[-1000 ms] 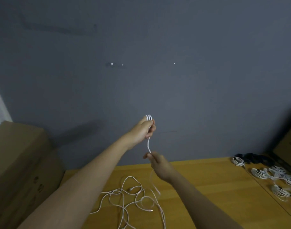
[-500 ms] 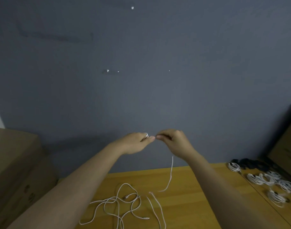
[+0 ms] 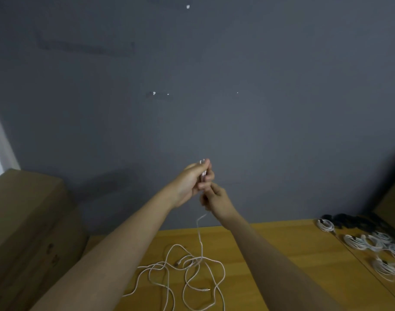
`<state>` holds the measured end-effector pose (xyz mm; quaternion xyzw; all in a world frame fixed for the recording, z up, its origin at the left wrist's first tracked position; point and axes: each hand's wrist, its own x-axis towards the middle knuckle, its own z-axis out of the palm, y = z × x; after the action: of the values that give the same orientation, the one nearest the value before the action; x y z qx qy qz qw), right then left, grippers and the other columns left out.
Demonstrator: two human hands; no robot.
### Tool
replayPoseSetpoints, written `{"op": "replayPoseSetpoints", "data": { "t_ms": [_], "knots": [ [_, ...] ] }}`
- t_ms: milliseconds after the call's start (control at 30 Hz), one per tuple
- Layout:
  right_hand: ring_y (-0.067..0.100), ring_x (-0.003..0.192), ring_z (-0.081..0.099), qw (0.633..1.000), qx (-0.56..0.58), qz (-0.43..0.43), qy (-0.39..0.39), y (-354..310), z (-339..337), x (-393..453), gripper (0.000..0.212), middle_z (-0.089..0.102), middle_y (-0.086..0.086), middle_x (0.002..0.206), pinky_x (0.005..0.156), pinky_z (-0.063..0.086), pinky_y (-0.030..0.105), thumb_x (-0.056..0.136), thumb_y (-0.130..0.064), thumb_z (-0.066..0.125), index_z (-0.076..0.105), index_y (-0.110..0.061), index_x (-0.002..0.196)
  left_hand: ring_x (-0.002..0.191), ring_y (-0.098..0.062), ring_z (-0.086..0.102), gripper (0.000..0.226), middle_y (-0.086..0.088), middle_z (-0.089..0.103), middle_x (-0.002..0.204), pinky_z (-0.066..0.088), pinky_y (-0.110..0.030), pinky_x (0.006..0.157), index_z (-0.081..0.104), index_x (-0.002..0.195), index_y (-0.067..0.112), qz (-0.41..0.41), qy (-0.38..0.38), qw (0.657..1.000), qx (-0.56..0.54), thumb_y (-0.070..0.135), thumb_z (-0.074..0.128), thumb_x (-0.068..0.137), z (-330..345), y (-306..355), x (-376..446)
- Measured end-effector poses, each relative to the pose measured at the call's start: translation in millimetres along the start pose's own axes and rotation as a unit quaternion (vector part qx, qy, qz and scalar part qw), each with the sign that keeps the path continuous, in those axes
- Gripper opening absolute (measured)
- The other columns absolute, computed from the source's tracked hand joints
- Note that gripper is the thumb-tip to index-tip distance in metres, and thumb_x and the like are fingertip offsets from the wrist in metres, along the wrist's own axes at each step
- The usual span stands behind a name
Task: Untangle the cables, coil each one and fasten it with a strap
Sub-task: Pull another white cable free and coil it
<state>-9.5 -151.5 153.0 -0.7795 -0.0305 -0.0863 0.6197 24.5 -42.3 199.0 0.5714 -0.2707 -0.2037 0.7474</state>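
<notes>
My left hand (image 3: pixel 193 180) is raised in front of the grey wall, closed around a small bundle of white cable loops (image 3: pixel 203 170). Just below it my right hand (image 3: pixel 215 198) pinches the same white cable. From my right hand the cable (image 3: pixel 200 239) hangs down to a loose tangle of white cable (image 3: pixel 187 270) lying on the wooden table (image 3: pixel 282 254). A metal plug end (image 3: pixel 206 289) lies in the tangle.
Several coiled white cables (image 3: pixel 371 243) and some dark coiled ones (image 3: pixel 344 219) lie at the table's right side. A large cardboard box (image 3: pixel 28 221) stands to the left. Another box edge (image 3: pixel 392 198) shows at far right.
My left hand rose back up with the loops. My right hand dropped from beside it to just beneath it, and the hanging cable now runs straight down to the tangle.
</notes>
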Motion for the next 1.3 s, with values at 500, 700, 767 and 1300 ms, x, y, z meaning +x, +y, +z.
{"op": "replayPoseSetpoints", "data": {
  "t_ms": [500, 700, 767, 1300],
  "knots": [
    [-0.004, 0.049, 0.047, 0.938, -0.321, -0.079, -0.1, 5, 1, -44, 0.028, 0.047, -0.015, 0.056, 0.05, 0.029, 0.014, 0.1, -0.027, 0.046, 0.068, -0.01, 0.093, 0.071, -0.012, 0.058, 0.024, 0.013, 0.056, 0.075, 0.044, -0.035, 0.074, 0.042, 0.091, 0.018, -0.016, 0.083, 0.853, 0.514, 0.038, 0.033, 0.101, -25, -27, -2],
    [0.001, 0.058, 0.05, 0.935, -0.296, -0.191, 0.036, -2, -26, -39, 0.015, 0.052, -0.014, 0.061, 0.053, 0.034, 0.016, 0.095, -0.024, 0.057, 0.066, -0.012, 0.092, 0.078, -0.018, 0.043, 0.03, 0.002, 0.042, 0.084, 0.037, -0.035, 0.076, 0.038, 0.084, 0.015, -0.014, 0.013, 0.846, 0.532, 0.036, 0.03, 0.103, -21, -18, -24],
    [0.003, 0.064, 0.052, 0.941, -0.278, -0.183, 0.065, -4, -33, -34, 0.01, 0.057, -0.01, 0.072, 0.057, 0.038, 0.017, 0.093, -0.02, 0.059, 0.064, -0.011, 0.094, 0.071, -0.012, 0.045, 0.033, 0.007, 0.043, 0.077, 0.036, -0.034, 0.07, 0.039, 0.079, 0.024, -0.037, -0.015, 0.855, 0.517, 0.044, 0.026, 0.102, -12, -12, -31],
    [0.01, 0.058, 0.049, 0.999, -0.006, -0.031, 0.023, -2, -36, -12, 0.019, 0.051, 0.003, 0.065, 0.059, 0.043, 0.016, 0.098, -0.01, 0.049, 0.065, -0.003, 0.093, 0.04, -0.007, 0.014, 0.038, 0.008, 0.023, 0.046, 0.016, -0.017, 0.038, 0.033, 0.063, 0.019, -0.066, 0.008, 0.978, 0.198, 0.021, 0.036, 0.101, -21, 23, -17]
  ]
}}
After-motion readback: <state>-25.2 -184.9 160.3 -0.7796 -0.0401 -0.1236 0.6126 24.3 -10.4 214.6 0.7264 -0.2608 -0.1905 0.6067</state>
